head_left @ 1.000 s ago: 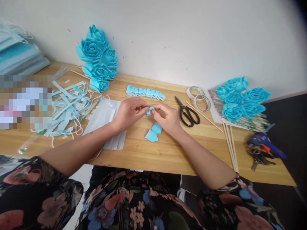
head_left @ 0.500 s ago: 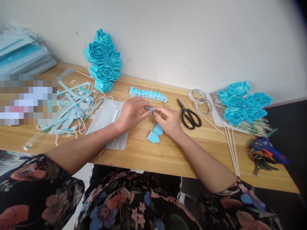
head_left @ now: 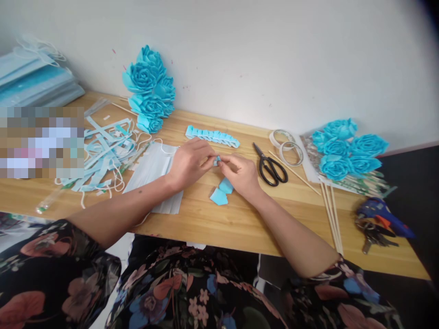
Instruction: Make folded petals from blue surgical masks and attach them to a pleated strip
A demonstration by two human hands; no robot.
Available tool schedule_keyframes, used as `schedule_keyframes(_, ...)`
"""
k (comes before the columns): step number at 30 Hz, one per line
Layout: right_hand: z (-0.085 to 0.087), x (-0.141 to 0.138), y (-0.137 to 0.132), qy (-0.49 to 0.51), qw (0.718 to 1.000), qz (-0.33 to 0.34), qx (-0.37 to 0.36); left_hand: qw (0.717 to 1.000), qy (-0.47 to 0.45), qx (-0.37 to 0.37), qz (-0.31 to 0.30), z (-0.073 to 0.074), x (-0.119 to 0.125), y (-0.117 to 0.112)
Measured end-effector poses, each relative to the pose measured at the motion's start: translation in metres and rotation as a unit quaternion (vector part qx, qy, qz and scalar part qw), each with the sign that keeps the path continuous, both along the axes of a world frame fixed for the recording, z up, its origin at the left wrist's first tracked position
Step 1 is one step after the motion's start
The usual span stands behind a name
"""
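My left hand [head_left: 190, 162] and my right hand [head_left: 240, 172] meet over the wooden table [head_left: 219, 219], both pinching a small folded blue piece [head_left: 217, 160] between their fingertips. Just below the right hand lie two cut blue pieces [head_left: 221, 192] on the wood. Under my left wrist lies a white face mask [head_left: 152, 176]. Beyond the hands, a pleated blue strip [head_left: 212, 135] rests flat on the table.
Black scissors [head_left: 270, 167] and two tape rolls [head_left: 287, 146] lie right of the hands. Blue paper flowers stand by the wall [head_left: 149, 89] and at right on sticks [head_left: 346, 148]. Skewers [head_left: 331, 214], a glue gun [head_left: 382, 211], keys [head_left: 373, 233] sit far right; cut strips [head_left: 103, 151] and stacked masks [head_left: 34, 80] left.
My fingers have closed tighter on the small blue piece, so less of it shows. The view has shifted slightly; nothing on the table has moved.
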State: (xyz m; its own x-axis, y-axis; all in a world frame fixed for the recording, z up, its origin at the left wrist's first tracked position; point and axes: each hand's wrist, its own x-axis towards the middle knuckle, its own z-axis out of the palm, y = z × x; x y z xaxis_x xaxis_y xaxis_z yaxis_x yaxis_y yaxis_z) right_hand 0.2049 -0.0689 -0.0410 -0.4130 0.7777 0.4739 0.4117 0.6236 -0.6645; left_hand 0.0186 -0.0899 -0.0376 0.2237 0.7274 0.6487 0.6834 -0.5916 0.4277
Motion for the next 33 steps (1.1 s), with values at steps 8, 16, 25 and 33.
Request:
schedule_keyframes(8, -0.0004, 0.0007, 0.0028, 0.025, 0.999, -0.023, -0.042, 1.0, -0.024, -0.002, 0.012, 0.0048, -0.0032, -0.0015)
schedule_keyframes(16, 0.0026, -0.0007, 0.0008, 0.022, 0.998, -0.026, -0.05, 1.0, 0.002, 0.019, -0.002, 0.0011, -0.0004, -0.0014)
schedule_keyframes(25, 0.0013, -0.0004, 0.0011, 0.037, 0.998, -0.01, -0.041, 0.999, 0.029, 0.046, -0.009, -0.0012, -0.0011, -0.0003)
schedule_keyframes(33, 0.0011, -0.0015, -0.0015, 0.007, 1.0, -0.019, -0.009, 0.998, 0.044, 0.051, 0.008, 0.0036, 0.0014, -0.0038)
